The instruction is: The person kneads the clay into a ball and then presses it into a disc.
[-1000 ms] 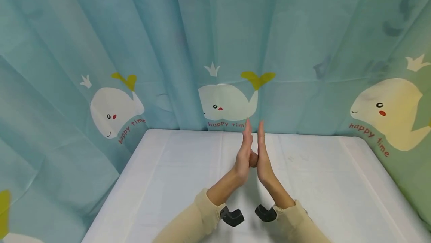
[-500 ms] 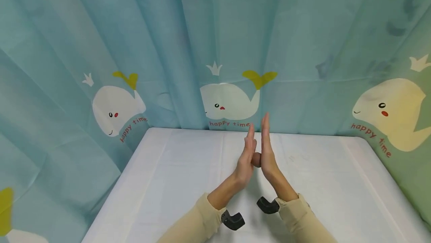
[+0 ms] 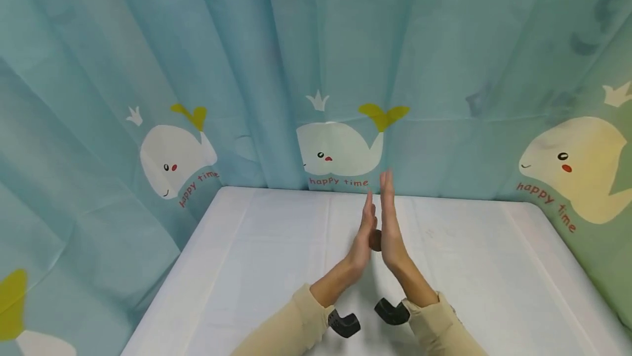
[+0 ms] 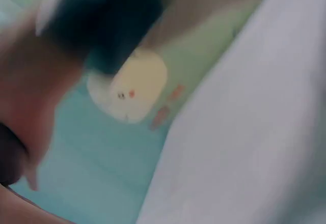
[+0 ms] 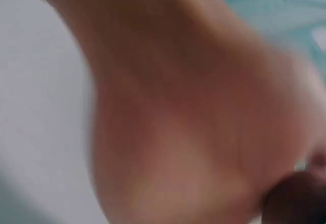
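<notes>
A small brown ball (image 3: 375,240) is held between two upright palms above the table. My left hand (image 3: 360,246) presses it from the left, fingers straight and pointing away from me. Against its other side lies the flat right hand (image 3: 393,235), whose fingertips reach farther forward than the left ones. In the left wrist view the ball (image 4: 10,158) appears dark at the left edge, between the hands. The right wrist view is blurred; a palm fills most of it, with part of the ball (image 5: 295,201) at the lower right corner.
Beneath the hands is a white-covered table (image 3: 276,246). A blue-green curtain (image 3: 444,71) printed with whales hangs behind and beside it. Black curved camera mounts (image 3: 344,323) sit at both cuffs of the beige sleeves (image 3: 283,323).
The palms have slid against each other: the right hand moved forward and the left drew back. The ball stays between them, now more covered by the right hand. The head view shifted slightly.
</notes>
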`<state>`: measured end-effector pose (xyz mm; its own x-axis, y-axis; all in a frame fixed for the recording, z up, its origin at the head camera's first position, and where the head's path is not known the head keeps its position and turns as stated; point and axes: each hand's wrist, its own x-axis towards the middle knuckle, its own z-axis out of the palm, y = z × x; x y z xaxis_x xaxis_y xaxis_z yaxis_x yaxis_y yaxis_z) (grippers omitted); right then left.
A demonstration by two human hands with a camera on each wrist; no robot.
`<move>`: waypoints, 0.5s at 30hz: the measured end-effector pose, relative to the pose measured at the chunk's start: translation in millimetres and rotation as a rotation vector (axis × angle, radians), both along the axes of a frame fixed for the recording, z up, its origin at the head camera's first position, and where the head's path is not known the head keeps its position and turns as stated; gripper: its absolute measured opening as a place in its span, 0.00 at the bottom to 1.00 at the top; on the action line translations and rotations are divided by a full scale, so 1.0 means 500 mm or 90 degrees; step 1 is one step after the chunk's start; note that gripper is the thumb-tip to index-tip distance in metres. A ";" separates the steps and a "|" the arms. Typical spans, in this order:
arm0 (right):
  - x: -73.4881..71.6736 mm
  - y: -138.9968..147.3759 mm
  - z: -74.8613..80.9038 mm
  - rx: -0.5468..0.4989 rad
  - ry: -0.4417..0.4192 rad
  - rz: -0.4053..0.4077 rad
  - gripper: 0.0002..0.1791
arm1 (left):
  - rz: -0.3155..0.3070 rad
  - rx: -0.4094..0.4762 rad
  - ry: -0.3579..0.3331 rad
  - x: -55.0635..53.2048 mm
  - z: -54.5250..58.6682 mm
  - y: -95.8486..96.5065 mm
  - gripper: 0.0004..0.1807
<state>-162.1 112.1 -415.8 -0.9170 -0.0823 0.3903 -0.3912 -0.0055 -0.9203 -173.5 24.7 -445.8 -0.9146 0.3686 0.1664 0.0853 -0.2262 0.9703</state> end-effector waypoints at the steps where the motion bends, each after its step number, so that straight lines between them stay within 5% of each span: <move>1: -0.011 0.010 0.001 -0.001 -0.009 0.000 0.31 | -0.006 0.029 -0.004 0.008 0.004 0.004 0.35; 4: -0.032 0.028 -0.011 -0.007 -0.047 0.006 0.29 | -0.012 0.071 0.000 0.022 0.024 0.008 0.36; 8: -0.022 0.019 -0.042 -0.014 -0.071 0.003 0.28 | 0.004 0.026 0.027 0.014 0.045 0.000 0.36; 15: 0.048 -0.034 -0.041 -0.002 -0.028 0.055 0.31 | 0.080 -0.046 0.005 -0.050 0.039 -0.028 0.35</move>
<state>-138.3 94.9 -436.5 -0.9229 -0.1605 0.3499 -0.3481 -0.0405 -0.9366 -198.5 10.8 -426.2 -0.9529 0.2629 0.1510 0.1162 -0.1435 0.9828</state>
